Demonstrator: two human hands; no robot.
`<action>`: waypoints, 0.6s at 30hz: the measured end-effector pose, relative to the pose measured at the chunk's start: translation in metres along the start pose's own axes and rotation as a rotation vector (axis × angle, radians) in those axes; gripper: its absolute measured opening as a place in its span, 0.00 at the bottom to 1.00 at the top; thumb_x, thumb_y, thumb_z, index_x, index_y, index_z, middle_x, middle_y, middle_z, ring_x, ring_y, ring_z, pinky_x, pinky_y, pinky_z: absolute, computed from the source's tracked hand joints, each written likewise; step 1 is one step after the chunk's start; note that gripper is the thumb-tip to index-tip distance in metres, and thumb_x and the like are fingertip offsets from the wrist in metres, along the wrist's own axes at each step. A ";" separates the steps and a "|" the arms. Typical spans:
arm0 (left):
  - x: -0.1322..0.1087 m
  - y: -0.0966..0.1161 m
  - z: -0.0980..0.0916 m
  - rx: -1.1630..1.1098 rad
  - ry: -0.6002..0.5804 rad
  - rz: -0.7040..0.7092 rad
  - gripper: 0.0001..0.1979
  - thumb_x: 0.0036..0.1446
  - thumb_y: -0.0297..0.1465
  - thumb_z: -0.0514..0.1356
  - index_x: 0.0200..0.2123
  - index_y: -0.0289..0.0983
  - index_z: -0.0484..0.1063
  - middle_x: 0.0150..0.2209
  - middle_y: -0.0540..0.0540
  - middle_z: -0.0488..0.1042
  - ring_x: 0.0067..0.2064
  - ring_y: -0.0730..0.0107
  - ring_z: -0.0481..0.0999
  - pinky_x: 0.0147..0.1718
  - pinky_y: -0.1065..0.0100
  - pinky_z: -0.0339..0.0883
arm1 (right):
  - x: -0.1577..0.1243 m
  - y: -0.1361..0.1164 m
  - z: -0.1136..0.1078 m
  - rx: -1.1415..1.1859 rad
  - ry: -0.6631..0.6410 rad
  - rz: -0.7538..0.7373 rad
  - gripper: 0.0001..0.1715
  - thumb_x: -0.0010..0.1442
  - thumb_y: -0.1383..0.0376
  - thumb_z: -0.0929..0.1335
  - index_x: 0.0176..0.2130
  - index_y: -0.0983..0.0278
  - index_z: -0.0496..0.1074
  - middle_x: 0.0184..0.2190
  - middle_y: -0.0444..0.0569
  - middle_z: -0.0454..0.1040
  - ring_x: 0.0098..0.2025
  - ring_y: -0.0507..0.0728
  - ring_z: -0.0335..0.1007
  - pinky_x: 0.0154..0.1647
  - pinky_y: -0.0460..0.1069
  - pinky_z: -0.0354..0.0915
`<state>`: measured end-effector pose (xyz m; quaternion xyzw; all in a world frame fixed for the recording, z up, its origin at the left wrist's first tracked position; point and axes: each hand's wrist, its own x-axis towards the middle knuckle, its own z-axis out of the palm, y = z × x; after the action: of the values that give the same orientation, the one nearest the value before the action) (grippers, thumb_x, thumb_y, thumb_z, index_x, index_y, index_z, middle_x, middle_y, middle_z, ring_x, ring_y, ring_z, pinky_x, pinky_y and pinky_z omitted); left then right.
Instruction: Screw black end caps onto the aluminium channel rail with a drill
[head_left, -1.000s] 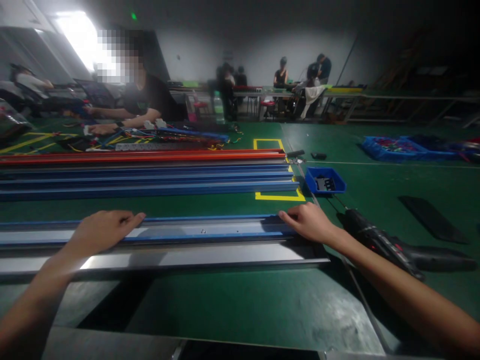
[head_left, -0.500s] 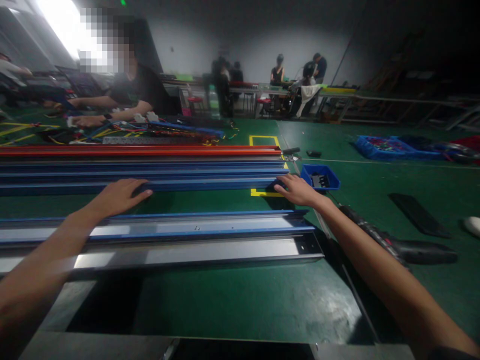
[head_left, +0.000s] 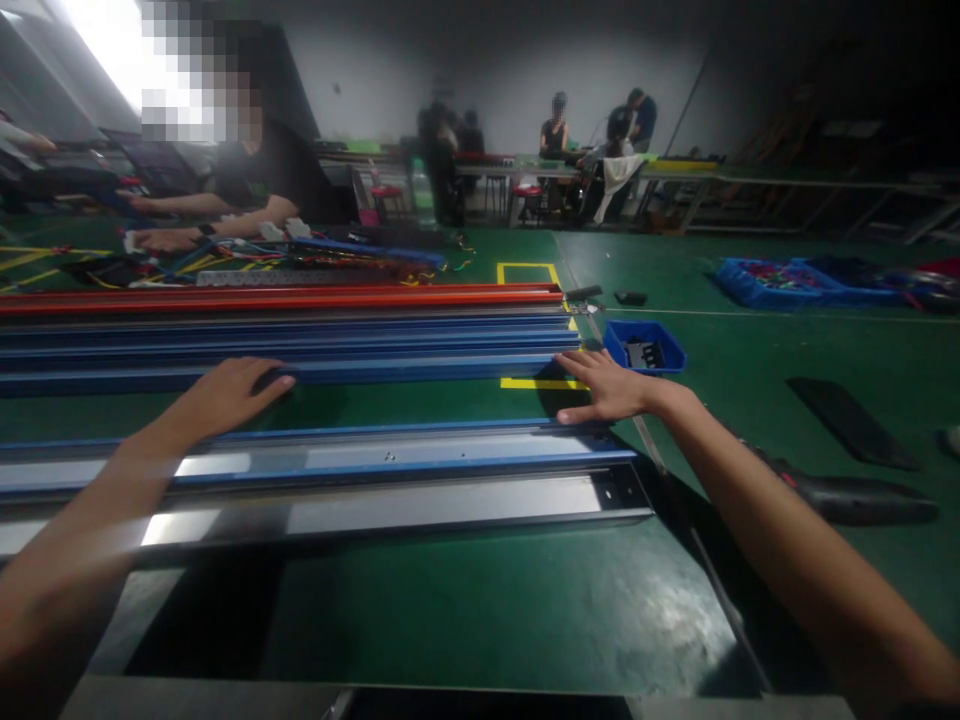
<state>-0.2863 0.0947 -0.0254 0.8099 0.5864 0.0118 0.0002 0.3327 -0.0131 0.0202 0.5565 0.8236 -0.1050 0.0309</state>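
Observation:
Long blue metal channels lie side by side across the green table, behind a red-orange channel's near side. My left hand rests at the nearest of these blue channels, fingers apart and thumb stretched out. At their right end my right hand spreads its fingers, the fingertips at the channel's edge and the thumb held away. Closer to me lie a blue-edged channel with small screws or holes in its silver floor, and a dark-edged silver channel with an end wall.
A blue bin of dark parts stands beyond my right hand. Right of my forearm lie a black-handled tool and a dark flat piece. Across the table a co-worker sits by wires; blue trays stand far right.
My right hand has shifted slightly right and its thumb has opened toward me, away from the channel. My left hand has barely moved. The view has shifted a little.

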 end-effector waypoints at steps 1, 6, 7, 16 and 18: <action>-0.001 0.000 -0.001 -0.001 0.002 0.002 0.45 0.67 0.56 0.42 0.64 0.22 0.69 0.61 0.26 0.73 0.63 0.44 0.70 0.66 0.49 0.59 | -0.001 0.000 -0.001 -0.001 -0.007 -0.001 0.72 0.56 0.30 0.71 0.78 0.70 0.50 0.77 0.69 0.48 0.77 0.84 0.43 0.75 0.75 0.42; -0.002 0.004 -0.006 0.006 0.010 -0.014 0.41 0.69 0.53 0.39 0.59 0.25 0.74 0.58 0.28 0.76 0.59 0.45 0.74 0.63 0.48 0.64 | -0.006 -0.002 -0.006 0.026 0.029 -0.033 0.67 0.56 0.33 0.73 0.76 0.70 0.57 0.74 0.69 0.58 0.73 0.80 0.54 0.73 0.70 0.55; -0.002 0.005 -0.006 0.010 0.014 -0.016 0.41 0.69 0.53 0.38 0.58 0.25 0.75 0.57 0.28 0.77 0.58 0.45 0.75 0.62 0.47 0.64 | -0.006 -0.002 -0.006 0.045 0.040 -0.044 0.65 0.57 0.33 0.73 0.75 0.69 0.59 0.72 0.68 0.61 0.72 0.79 0.57 0.72 0.69 0.58; -0.001 0.001 -0.009 0.025 0.020 -0.010 0.40 0.67 0.51 0.39 0.54 0.25 0.77 0.54 0.28 0.80 0.57 0.44 0.76 0.62 0.48 0.65 | -0.014 -0.011 -0.009 0.078 0.060 -0.047 0.56 0.58 0.36 0.73 0.69 0.71 0.69 0.63 0.68 0.73 0.64 0.76 0.71 0.66 0.67 0.67; 0.000 0.000 -0.010 0.027 0.010 0.016 0.37 0.66 0.49 0.40 0.51 0.27 0.78 0.52 0.30 0.80 0.55 0.45 0.77 0.61 0.48 0.66 | -0.015 -0.014 -0.009 0.070 0.056 -0.043 0.55 0.59 0.37 0.73 0.69 0.71 0.69 0.64 0.67 0.73 0.66 0.76 0.69 0.68 0.67 0.66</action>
<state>-0.2864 0.0950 -0.0154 0.8146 0.5799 0.0079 -0.0138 0.3259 -0.0296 0.0335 0.5422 0.8317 -0.1189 -0.0141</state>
